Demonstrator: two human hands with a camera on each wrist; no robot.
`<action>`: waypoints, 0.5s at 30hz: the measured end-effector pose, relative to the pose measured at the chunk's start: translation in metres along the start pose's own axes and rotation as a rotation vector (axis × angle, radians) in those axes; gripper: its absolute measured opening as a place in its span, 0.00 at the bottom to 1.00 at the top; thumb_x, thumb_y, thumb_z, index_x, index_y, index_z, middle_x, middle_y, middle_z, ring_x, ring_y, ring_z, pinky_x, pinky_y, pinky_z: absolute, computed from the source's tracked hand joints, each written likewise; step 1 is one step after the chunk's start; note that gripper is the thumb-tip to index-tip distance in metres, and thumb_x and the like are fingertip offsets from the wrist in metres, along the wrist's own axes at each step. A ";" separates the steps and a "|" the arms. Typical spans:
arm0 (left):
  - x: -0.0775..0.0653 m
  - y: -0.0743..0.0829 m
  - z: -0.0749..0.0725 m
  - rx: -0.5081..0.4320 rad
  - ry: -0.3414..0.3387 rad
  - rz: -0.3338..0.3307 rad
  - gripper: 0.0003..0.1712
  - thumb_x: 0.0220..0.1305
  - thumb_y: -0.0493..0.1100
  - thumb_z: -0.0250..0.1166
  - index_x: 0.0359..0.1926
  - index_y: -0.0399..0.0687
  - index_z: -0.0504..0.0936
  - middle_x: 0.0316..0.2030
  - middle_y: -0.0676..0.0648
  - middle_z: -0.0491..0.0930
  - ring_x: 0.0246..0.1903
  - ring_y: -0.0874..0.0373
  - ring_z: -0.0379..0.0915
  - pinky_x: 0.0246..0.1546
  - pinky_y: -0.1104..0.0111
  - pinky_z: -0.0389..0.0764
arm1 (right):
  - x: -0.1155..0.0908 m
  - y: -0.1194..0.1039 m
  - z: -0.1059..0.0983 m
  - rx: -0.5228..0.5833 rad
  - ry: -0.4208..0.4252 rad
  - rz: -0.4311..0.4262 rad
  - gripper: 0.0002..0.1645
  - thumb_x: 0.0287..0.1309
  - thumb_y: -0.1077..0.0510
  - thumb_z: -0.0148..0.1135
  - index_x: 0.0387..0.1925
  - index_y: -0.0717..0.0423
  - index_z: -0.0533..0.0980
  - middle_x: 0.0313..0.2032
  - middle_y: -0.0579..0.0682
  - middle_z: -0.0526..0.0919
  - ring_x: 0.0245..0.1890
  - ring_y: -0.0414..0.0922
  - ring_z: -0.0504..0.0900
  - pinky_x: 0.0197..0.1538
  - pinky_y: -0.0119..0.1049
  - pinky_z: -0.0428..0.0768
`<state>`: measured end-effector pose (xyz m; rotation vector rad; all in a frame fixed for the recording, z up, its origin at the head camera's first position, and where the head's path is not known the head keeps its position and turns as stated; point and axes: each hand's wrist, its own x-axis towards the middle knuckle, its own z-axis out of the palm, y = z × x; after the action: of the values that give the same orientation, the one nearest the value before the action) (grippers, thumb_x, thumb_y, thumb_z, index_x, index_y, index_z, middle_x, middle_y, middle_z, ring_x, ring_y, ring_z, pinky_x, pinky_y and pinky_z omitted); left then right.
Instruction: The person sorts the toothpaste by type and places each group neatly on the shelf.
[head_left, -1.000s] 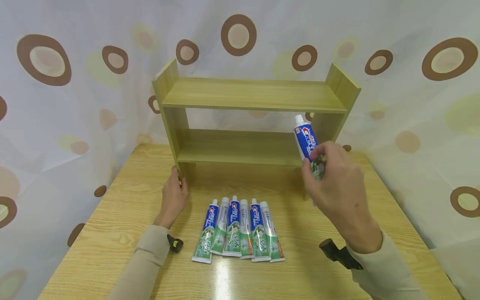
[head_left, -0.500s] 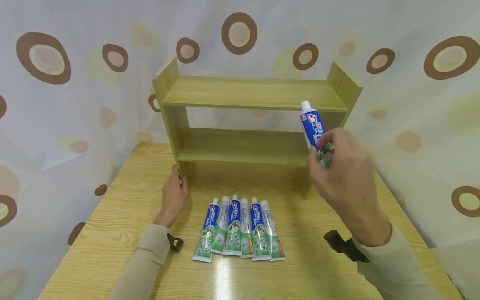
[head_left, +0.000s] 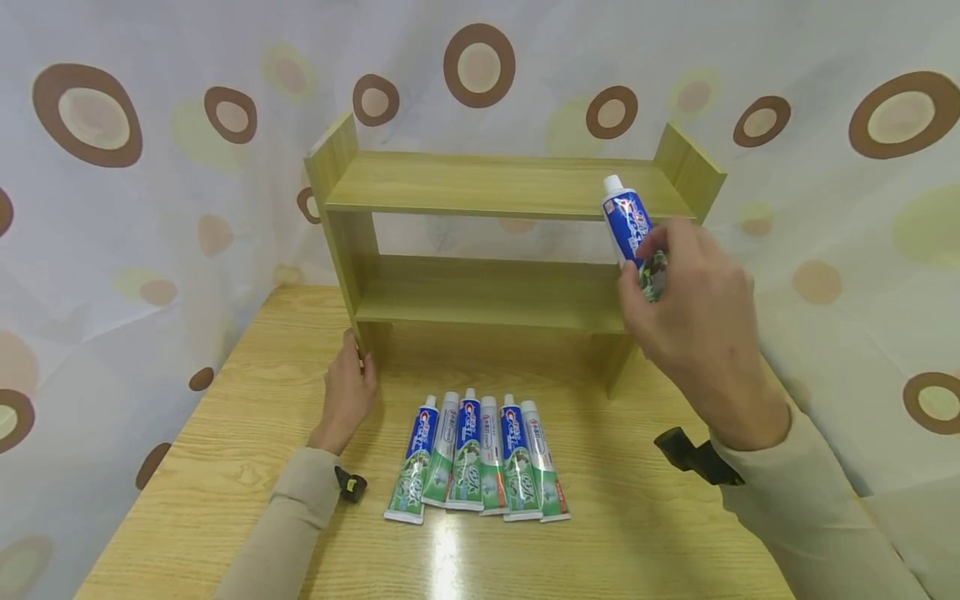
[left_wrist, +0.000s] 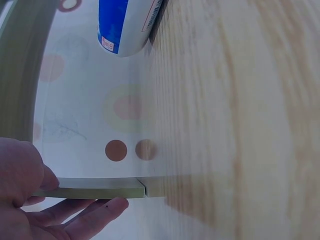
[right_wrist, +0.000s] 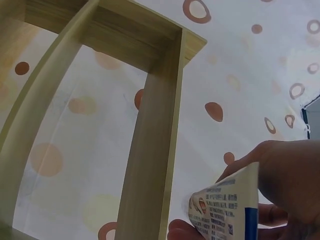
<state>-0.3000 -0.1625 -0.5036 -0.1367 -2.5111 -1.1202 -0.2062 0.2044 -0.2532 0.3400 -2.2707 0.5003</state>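
Observation:
My right hand [head_left: 701, 312] pinches a blue, white and green Crest toothpaste tube [head_left: 628, 223] between thumb and fingers. The tube tilts with its white cap up, in front of the right end of the wooden shelf's top board [head_left: 487, 185]. In the right wrist view, the tube's printed back [right_wrist: 220, 210] shows beside the shelf's side panel [right_wrist: 150, 150]. My left hand [head_left: 348, 396] grips the foot of the shelf's left side panel [left_wrist: 100, 188], thumb on one face and fingers on the other. Several toothpaste tubes [head_left: 467, 467] lie fanned out before the shelf, caps away from me.
The two-board shelf stands on a wood-grain table [head_left: 240, 467]. Its middle board [head_left: 487, 292] lies below the top one. A pale wall covering with brown rings [head_left: 480, 71] hangs close behind and at both sides.
My right hand has lifted the toothpaste tube and moved it slightly right, from the middle board's height to the top board's. The left hand and the tubes on the table stay put.

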 end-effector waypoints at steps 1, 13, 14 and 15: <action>0.000 0.000 0.000 0.002 0.001 0.004 0.21 0.84 0.32 0.50 0.71 0.27 0.65 0.55 0.20 0.82 0.47 0.27 0.88 0.43 0.41 0.91 | 0.003 0.000 0.000 0.000 -0.002 -0.001 0.11 0.67 0.64 0.66 0.44 0.70 0.78 0.38 0.67 0.86 0.27 0.57 0.77 0.27 0.41 0.69; -0.001 0.002 0.002 0.005 -0.005 -0.008 0.23 0.84 0.32 0.51 0.74 0.28 0.64 0.56 0.22 0.82 0.48 0.29 0.88 0.44 0.42 0.90 | 0.035 0.000 -0.003 0.001 -0.062 0.009 0.11 0.67 0.64 0.63 0.45 0.71 0.77 0.36 0.67 0.84 0.30 0.59 0.78 0.32 0.43 0.70; -0.001 0.002 0.003 0.005 -0.005 -0.006 0.23 0.84 0.32 0.51 0.74 0.28 0.64 0.56 0.22 0.82 0.48 0.29 0.88 0.44 0.42 0.90 | 0.038 0.000 -0.003 0.000 -0.069 0.014 0.11 0.67 0.64 0.63 0.45 0.71 0.77 0.36 0.67 0.84 0.31 0.59 0.78 0.32 0.43 0.70; -0.001 0.002 0.003 0.003 -0.005 -0.004 0.23 0.84 0.32 0.51 0.74 0.28 0.64 0.56 0.22 0.82 0.48 0.29 0.88 0.45 0.41 0.90 | 0.041 0.000 -0.003 0.001 -0.074 0.019 0.11 0.67 0.64 0.62 0.45 0.70 0.77 0.36 0.67 0.84 0.31 0.59 0.78 0.32 0.43 0.70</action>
<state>-0.2997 -0.1591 -0.5042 -0.1338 -2.5184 -1.1196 -0.2315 0.2021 -0.2202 0.3428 -2.3472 0.5057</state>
